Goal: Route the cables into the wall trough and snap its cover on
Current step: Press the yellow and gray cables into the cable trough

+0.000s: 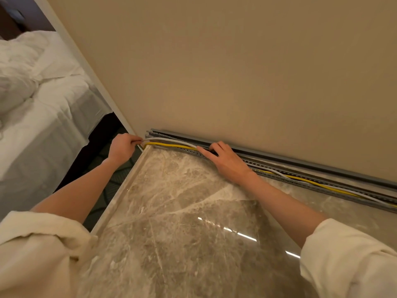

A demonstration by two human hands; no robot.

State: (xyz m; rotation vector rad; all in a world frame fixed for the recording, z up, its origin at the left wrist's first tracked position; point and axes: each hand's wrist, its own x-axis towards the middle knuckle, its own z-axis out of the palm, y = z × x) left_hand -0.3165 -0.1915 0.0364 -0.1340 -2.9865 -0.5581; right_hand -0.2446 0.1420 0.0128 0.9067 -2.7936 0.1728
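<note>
Head view, looking down along a beige wall. A grey slotted plastic cable trough runs where the wall meets the polished brown marble countertop, from the counter's left corner out to the right edge of the view. A grey strip, seemingly the cover, lies between the trough and the wall; I cannot tell whether it is attached.

My left hand, at the trough's left end just past the counter corner, is clenched around the ends of a white round cable and a yellow round cable, which rise out of the trough there in a shallow arc. My right hand lies a little farther right along the trough, palm down, fingers extended and pressing on the cables where they enter the channel; it grips nothing that I can see. Right of this hand both cables lie inside the open trough.

A bed with white bedding stands beyond the counter's left edge. Cream sleeves cover both upper forearms.
</note>
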